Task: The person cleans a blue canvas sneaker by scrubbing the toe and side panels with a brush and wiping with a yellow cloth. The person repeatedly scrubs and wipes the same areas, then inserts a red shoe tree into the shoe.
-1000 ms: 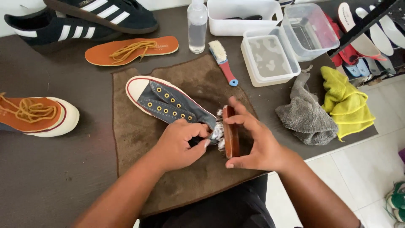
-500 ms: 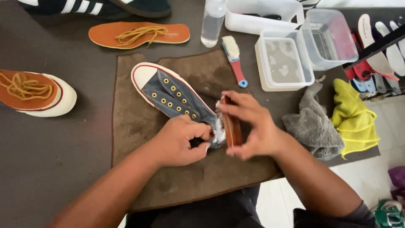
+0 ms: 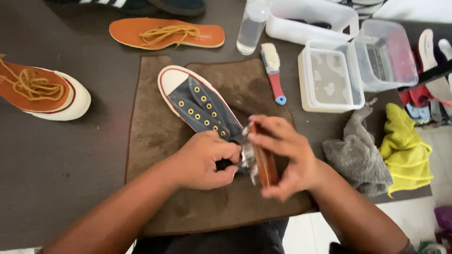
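We see an evenly lit scene under soft, diffuse light, bright enough to read colours on the dark table (image 3: 70, 155). Shadows are faint and short; a soft one lies right of the orange shoe (image 3: 44, 94) at left. The white tubs (image 3: 329, 77) at upper right are near washed out (the floor at lower right too). The right hand (image 3: 287, 155) and brush (image 3: 263, 160) are smeared by motion blur. Straight edges bow slightly toward the frame's corners.

Shoe-cleaning workshop: dark desk (image 3: 70, 160) w/ brown towel (image 3: 155, 141), several sneakers, loose insole (image 3: 141, 35), brushes, water tubs (image 3: 329, 77), cloths; insole rack (image 3: 431, 61) at right.
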